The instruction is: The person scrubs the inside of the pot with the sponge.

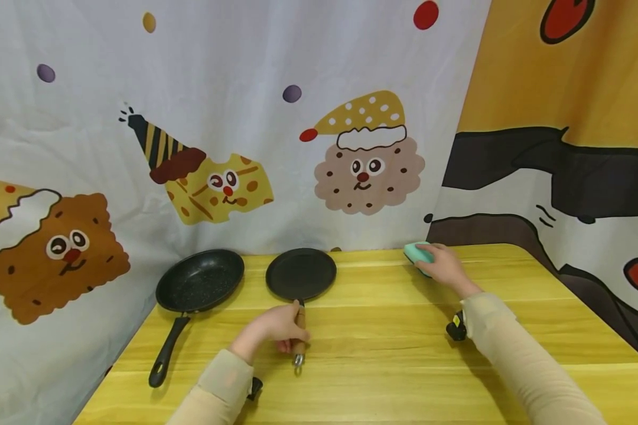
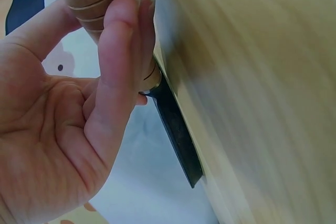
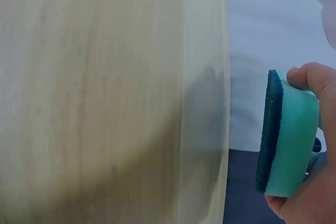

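In the head view a flat black griddle pan (image 1: pixel 300 274) lies near the table's back edge, its wooden handle (image 1: pixel 299 349) toward me. My left hand (image 1: pixel 277 324) holds that handle, thumb on one side and fingers on the other; the left wrist view shows the fingers (image 2: pixel 118 72) curled against the wood. At the back right my right hand (image 1: pixel 445 268) grips a mint-green sponge (image 1: pixel 419 254) between thumb and fingers. The right wrist view shows the sponge's dark scouring side (image 3: pixel 270 129) facing the table, with a gap between them.
A deeper black speckled frying pan (image 1: pixel 201 280) stands at the table's left side, its black handle (image 1: pixel 167 354) pointing toward me. The yellow wood-grain table (image 1: pixel 372 354) ends at a curtain (image 1: pixel 234 71) printed with cartoon figures, close behind the pans.
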Tool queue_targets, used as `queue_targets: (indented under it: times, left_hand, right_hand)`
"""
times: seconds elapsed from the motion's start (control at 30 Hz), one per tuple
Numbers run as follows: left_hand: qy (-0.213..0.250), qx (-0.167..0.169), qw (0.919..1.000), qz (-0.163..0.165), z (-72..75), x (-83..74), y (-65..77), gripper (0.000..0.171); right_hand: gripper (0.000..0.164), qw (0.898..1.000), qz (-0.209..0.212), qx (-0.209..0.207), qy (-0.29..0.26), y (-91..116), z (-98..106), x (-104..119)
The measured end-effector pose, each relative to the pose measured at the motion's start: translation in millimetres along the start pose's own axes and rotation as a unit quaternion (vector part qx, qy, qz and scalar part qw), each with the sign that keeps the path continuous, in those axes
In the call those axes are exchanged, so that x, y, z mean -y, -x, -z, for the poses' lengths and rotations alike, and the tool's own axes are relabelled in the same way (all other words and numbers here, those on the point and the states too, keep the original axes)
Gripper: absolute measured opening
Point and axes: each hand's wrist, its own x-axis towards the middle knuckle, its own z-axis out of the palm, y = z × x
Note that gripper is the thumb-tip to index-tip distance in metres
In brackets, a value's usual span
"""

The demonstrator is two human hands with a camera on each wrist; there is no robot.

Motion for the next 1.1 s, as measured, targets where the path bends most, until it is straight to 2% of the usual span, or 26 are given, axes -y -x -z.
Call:
queue_targets:
  times: [0.43, 0.7, 0.77, 0.93, 1.0, 1.1]
  left_hand:
    - [-0.017, 0.017, 0.9995, -0.019, -10.2, -20.8, -3.7, 0.095]
    - [-0.037, 0.019, 0.9985, -0.036, -21.3, -39.1, -14.0, 0.095]
    - [-0.043, 0.018, 0.9982, -0.038, -24.6, -43.7, -17.3, 0.075]
    - [-0.055, 0.014, 0.998, -0.029, -32.3, -53.8, -26.8, 0.07]
    - [-0.056, 0.018, 0.998, -0.022, -34.4, -57.8, -30.5, 0.092]
    - [-0.059, 0.024, 0.9979, -0.016, -36.9, -62.9, -34.5, 0.093]
  right_hand:
    - [0.052, 0.999, 0.042, 0.011, -0.007, -1.1, -7.7, 32.4]
    - [0.05, 0.996, 0.086, 0.023, -0.019, -4.2, -18.6, 59.9]
    - [0.049, 0.994, 0.1, 0.027, -0.021, -4.5, -20.3, 66.4]
    - [0.045, 0.989, 0.123, 0.06, -0.047, -7.4, -22.5, 88.4]
    - [0.045, 0.986, 0.131, 0.077, -0.062, -9.4, -24.7, 96.8]
    - [0.044, 0.981, 0.143, 0.101, -0.081, -11.7, -29.0, 104.4]
